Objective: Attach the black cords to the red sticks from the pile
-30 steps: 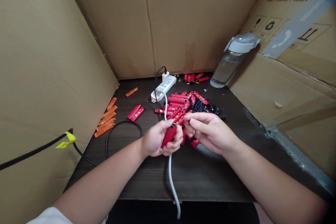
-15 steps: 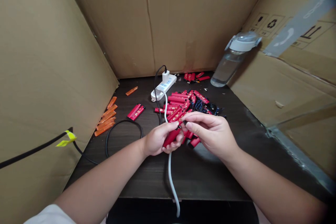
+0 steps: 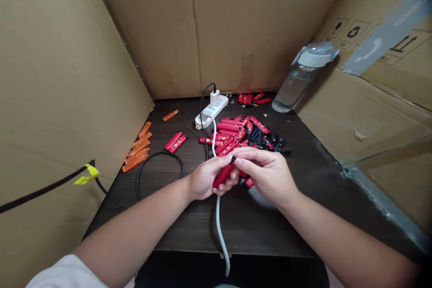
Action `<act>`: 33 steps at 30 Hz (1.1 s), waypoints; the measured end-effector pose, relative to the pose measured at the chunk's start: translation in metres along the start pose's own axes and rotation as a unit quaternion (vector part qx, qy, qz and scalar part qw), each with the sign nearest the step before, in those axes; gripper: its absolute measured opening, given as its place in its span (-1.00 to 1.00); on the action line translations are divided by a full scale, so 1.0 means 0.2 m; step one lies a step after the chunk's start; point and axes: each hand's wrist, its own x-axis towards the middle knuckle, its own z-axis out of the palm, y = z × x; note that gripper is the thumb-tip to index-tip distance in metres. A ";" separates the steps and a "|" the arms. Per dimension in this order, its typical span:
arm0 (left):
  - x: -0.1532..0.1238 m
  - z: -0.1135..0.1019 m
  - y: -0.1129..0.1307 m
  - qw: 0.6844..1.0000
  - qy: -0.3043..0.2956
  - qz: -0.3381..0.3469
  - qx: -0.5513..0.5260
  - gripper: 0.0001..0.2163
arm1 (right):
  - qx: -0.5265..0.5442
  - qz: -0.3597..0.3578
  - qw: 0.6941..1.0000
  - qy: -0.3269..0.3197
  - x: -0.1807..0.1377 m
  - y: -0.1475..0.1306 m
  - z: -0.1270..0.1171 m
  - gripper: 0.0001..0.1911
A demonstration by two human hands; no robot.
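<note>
My left hand [image 3: 206, 180] is wrapped round a slim red device [image 3: 223, 175], its top end pointing toward my other hand. My right hand [image 3: 268, 175] pinches something small and dark at that top end; I cannot make out what it is. Both hands meet just in front of a pile of the same red devices [image 3: 236, 132] mixed with dark blue cords. A white cable [image 3: 218, 216] runs from the power strip [image 3: 212, 111] past my left hand and hangs off the table's front edge.
Cardboard walls [image 3: 67, 76] enclose the dark table [image 3: 256, 225] on three sides. Orange caps [image 3: 137, 150] lie at the left, two red devices [image 3: 174, 141] beside them. A black cable [image 3: 158, 162] loops left of my hands. A clear water bottle [image 3: 299, 78] leans at the back right.
My right hand has closed in on the top of the red device held in my left hand. The view shifted slightly; both hands sit a little further right.
</note>
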 end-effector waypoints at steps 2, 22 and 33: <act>0.00 -0.01 0.00 1.000 -0.017 -0.008 -0.019 -0.57 | -0.019 -0.007 1.000 -0.009 0.00 -0.01 -0.01 -0.90; 0.01 0.02 -0.01 0.989 0.106 0.101 -0.021 -0.59 | -0.258 -0.267 0.928 -0.032 0.01 0.02 0.00 -0.80; -0.09 -0.11 0.19 0.772 0.389 0.247 0.438 -0.70 | -0.271 -0.247 0.927 0.073 0.09 -0.01 -0.11 -0.89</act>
